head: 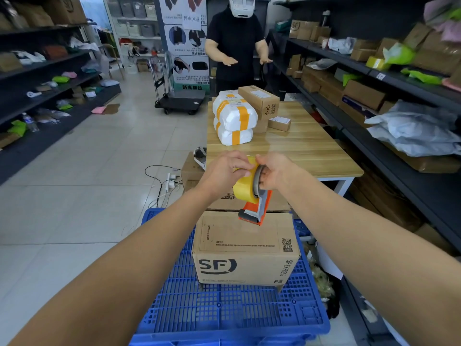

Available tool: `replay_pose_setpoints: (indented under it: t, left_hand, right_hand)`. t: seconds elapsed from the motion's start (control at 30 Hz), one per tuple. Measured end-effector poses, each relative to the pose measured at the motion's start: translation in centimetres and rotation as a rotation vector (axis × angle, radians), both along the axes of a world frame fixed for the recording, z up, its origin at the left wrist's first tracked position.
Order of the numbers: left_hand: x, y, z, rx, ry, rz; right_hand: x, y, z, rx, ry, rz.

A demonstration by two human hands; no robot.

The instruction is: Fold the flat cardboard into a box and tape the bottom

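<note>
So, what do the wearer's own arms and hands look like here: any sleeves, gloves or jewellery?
Both are bare. The left forearm and right forearm show no sleeve up to the frame edge, and the left hand and right hand wear no gloves. No watch, wristband or ring is visible.
</note>
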State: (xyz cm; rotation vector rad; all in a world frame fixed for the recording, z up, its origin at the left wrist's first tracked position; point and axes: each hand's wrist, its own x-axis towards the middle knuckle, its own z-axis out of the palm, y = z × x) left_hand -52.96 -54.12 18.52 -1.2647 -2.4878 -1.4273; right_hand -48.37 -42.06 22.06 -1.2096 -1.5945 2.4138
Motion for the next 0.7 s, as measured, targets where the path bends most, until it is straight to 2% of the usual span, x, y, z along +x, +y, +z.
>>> replay_pose_setpoints:
  t: [0.23, 0.43, 0.7]
  left_hand:
    - [0.3, -0.4, -0.4, 0.030, 0.022, -0.008]
    - [0.6, -0.6, -0.2, -0.021, 0.069, -0.045]
    - [0.5, -0.6, 0.1, 0.093, -0.071, 0.015]
  right_hand:
    - [0.8, -0.5, 0.3, -0.009, -0.012, 0.030]
    - [0.4, -0.7, -0.2, 0.001, -0.023, 0.033]
    - [-0.5, -0.4, -0.4, 0.010, -0.029, 0.021]
